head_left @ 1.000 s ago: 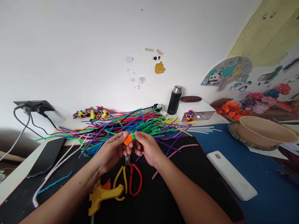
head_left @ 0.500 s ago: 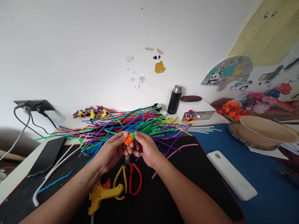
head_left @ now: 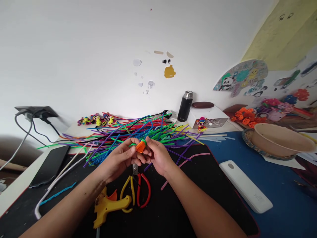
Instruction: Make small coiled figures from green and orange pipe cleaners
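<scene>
The blue tabletop (head_left: 284, 178) bears a bowl (head_left: 266, 140); left fingers (head_left: 130, 152) and right fingers (head_left: 151, 144) pinch an orange piece (head_left: 140, 146).

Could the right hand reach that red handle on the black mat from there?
Probably yes: the red handle lies close to the right hand, and nothing seems to cover it. But that hand is at the orange-and-green piece, so it would likely have to let go first.
</scene>
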Available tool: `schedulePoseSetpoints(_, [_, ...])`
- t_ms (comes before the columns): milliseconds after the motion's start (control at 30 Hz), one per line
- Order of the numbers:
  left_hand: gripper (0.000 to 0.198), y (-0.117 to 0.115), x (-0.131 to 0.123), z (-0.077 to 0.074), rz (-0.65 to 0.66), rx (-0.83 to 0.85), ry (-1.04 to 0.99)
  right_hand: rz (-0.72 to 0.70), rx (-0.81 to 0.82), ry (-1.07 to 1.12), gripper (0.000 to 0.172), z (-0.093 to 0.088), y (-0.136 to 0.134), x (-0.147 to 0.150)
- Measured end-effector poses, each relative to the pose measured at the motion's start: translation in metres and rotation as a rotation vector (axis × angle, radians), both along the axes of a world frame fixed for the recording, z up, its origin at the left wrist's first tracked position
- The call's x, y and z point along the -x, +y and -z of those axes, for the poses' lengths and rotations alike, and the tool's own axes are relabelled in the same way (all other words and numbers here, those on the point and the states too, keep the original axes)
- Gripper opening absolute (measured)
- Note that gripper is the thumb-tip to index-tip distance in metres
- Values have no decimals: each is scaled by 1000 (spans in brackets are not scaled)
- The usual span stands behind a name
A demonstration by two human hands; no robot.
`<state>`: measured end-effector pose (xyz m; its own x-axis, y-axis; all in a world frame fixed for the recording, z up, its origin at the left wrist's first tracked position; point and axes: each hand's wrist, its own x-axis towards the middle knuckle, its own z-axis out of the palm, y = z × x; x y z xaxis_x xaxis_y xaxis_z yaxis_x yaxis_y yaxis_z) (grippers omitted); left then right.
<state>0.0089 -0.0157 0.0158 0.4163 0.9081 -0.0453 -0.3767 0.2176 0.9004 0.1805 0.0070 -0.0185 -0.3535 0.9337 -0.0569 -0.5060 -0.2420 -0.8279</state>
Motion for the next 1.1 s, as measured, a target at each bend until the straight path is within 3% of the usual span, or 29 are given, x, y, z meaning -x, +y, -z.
schedulePoseSetpoints(100, [39,1,2,-1,43,-46,59,-8,9,13,66,1,0,0])
schedulePoseSetpoints(600, [38,6,3,8,6,-153,151,-38,5,32,68,9,1,5])
schedulePoseSetpoints(833, [39,2,5,5,16,-59,-23,-41,-15,69,64,0,1,1])
schedulePoseSetpoints(933, [30,2,2,5,-17,4,-25,-57,-29,55,65,1,0,1])
schedulePoseSetpoints(1100, [33,3,-1,8,-40,34,-17,-63,-37,26,66,2,-1,2])
